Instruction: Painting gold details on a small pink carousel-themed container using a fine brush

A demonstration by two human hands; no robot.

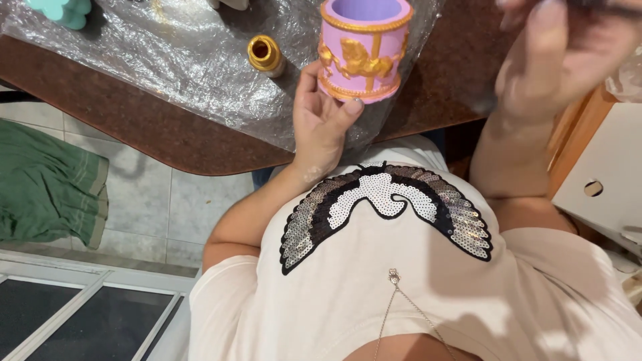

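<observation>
**One lilac cup in hand, one gold pot beside**

One lilac round cup (365,48) with gold trim and a gold horse figure, upper middle of the frame, standing upright on clear plastic sheet (180,60) over the brown desk (134,127). Open top; inside not visible. Left hand (321,117) clamped on its lower side, thumb and fingers touching the base rim. One small gold paint pot (265,55), lid off, just left of the cup. One turquoise object (61,9) at upper left, cut by the edge. Right hand (562,60) raised at upper right, blurred; fingers pinching something dark and thin, grip not clearly readable.
</observation>
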